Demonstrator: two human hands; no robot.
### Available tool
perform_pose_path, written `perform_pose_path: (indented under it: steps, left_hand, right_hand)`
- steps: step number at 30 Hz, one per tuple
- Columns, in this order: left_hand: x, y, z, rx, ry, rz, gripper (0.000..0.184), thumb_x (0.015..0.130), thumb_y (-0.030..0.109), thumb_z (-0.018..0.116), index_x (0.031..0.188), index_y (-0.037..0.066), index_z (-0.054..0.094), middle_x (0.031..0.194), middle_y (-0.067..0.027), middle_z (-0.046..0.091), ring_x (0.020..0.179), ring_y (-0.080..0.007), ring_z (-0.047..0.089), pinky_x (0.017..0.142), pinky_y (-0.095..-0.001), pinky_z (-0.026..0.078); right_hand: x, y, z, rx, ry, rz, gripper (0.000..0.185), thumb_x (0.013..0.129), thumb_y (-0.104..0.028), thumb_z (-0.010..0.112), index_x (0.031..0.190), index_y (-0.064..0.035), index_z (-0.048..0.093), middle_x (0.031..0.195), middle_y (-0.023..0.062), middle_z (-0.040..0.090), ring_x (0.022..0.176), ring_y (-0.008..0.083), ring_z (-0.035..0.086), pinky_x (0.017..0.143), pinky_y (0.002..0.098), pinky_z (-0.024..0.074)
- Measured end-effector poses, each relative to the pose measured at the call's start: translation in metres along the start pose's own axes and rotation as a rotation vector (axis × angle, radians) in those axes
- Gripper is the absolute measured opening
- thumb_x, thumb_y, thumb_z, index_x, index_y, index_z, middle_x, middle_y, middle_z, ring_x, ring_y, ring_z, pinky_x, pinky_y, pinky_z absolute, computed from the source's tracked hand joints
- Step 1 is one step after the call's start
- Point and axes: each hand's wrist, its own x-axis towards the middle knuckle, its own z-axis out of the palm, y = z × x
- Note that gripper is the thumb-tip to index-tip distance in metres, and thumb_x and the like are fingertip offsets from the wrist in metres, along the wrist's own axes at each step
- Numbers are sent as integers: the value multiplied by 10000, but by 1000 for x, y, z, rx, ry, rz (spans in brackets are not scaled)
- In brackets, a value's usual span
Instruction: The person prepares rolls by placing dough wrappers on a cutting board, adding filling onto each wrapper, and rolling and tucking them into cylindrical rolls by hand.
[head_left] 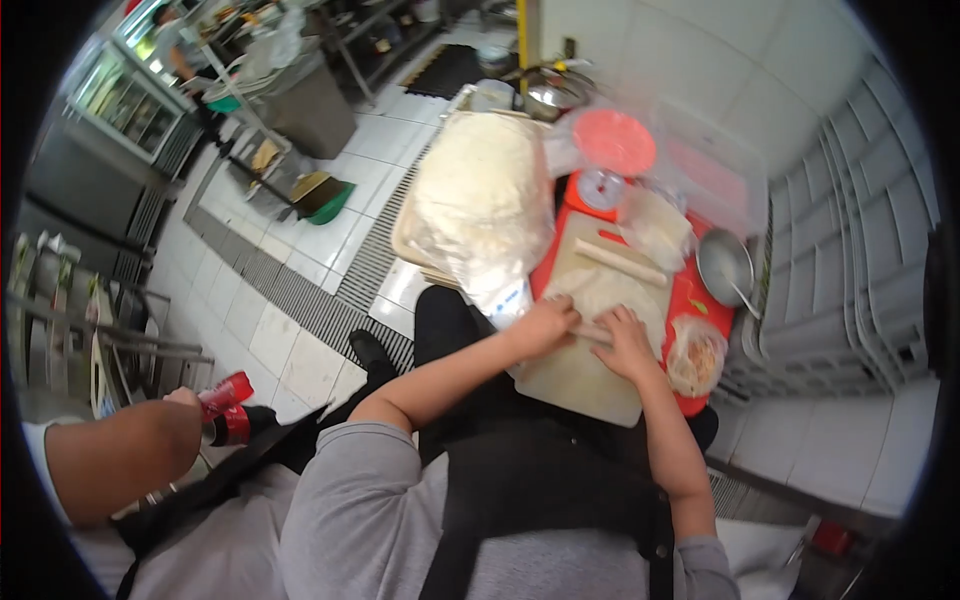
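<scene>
A whitish cutting board (pixel 585 380) lies in front of me on a red surface. On it is a thin, flat sheet of dough (pixel 598 288). A pale roll (pixel 597 333), seemingly dough, lies along the near edge of the sheet. My left hand (pixel 545 327) pinches the roll's left end with closed fingers. At the right end, the fingers of my right hand (pixel 627 345) curl over it. Another pale, slim roll (pixel 620 261) rests across the far part of the board. Beside the board sits a clear bag with shredded orange-and-white filling (pixel 696 357).
A large plastic-covered mass of dough (pixel 480 185) stands in a tray at the left. Beyond the board are a red scale (pixel 600 190) and a bagged pale item (pixel 655 228). A metal bowl (pixel 725 265) and grey crates (pixel 850 230) are right. A co-worker's arm (pixel 125 455) holds a red-labelled bottle.
</scene>
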Motion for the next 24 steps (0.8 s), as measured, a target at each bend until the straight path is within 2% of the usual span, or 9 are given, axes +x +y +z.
perform_pose_path:
  steps: [2, 4, 7, 10, 15, 17, 20, 22, 24]
  left_hand:
    - [-6, 8, 12, 110, -24, -56, 469, 813, 349, 803, 1107, 38, 611, 1104, -151, 579, 1069, -357, 614, 924, -471, 461]
    - [-14, 13, 21, 220, 105, -16, 506, 824, 400, 788, 1137, 46, 608, 1125, -147, 576, 1082, -350, 600, 943, -472, 448]
    - [-17, 18, 22, 249, 78, -54, 545, 830, 447, 770, 1166, 49, 610, 1149, -150, 573, 1100, -341, 585, 953, -465, 445]
    - [2, 34, 28, 291, -30, -168, 567, 862, 473, 730, 1182, 28, 582, 1192, -162, 559, 1148, -349, 570, 946, -460, 460]
    - [3, 37, 46, 265, 7, -11, 626, 852, 484, 737, 1243, 29, 560, 1200, -142, 551, 1143, -323, 570, 949, -442, 448]
    - [-3, 32, 48, 259, 21, 22, 633, 851, 482, 737, 1251, 26, 558, 1191, -142, 549, 1140, -326, 569, 949, -445, 448]
    - [5, 42, 41, 270, -8, 18, 631, 851, 482, 737, 1237, 16, 559, 1176, -150, 550, 1143, -334, 568, 947, -455, 452]
    - [17, 53, 44, 300, -8, -64, 622, 849, 485, 738, 1214, 13, 562, 1176, -160, 552, 1140, -341, 572, 948, -452, 457]
    - [20, 48, 56, 266, 3, 18, 611, 854, 483, 737, 1201, 12, 563, 1175, -167, 553, 1133, -345, 578, 942, -454, 464]
  right_hand:
    - [-7, 11, -1, -53, -27, 67, 494, 724, -181, 856, 1174, -114, 663, 1203, 96, 571, 1218, 332, 540, 1002, 488, 459]
    - [-14, 12, -7, -34, -61, 67, 521, 719, -178, 859, 1198, -119, 664, 1208, 95, 572, 1214, 331, 540, 1004, 485, 456]
    - [-23, 25, -8, 34, -82, 46, 568, 709, -171, 863, 1240, -125, 664, 1215, 93, 574, 1202, 328, 542, 1004, 480, 453]
    - [-25, 22, -8, 71, -67, 8, 600, 705, -163, 864, 1269, -129, 663, 1211, 92, 579, 1192, 326, 545, 1004, 475, 453]
    - [-31, 30, -6, 47, -25, 25, 613, 708, -149, 859, 1291, -130, 668, 1200, 92, 588, 1189, 325, 551, 1012, 453, 458]
    - [-39, 42, -3, 184, -27, 10, 605, 712, -131, 851, 1291, -130, 676, 1204, 98, 589, 1187, 332, 557, 1019, 437, 466]
    - [-45, 34, -5, 181, 32, -7, 576, 720, -107, 835, 1276, -100, 683, 1182, 111, 604, 1157, 335, 576, 1016, 420, 475]
    - [-41, 32, -2, 230, 67, 5, 554, 722, -99, 830, 1257, -82, 689, 1157, 118, 611, 1140, 335, 584, 1014, 416, 477]
    - [-39, 37, 3, 269, 102, 18, 532, 724, -91, 825, 1239, -64, 695, 1133, 124, 618, 1122, 335, 593, 1012, 412, 480]
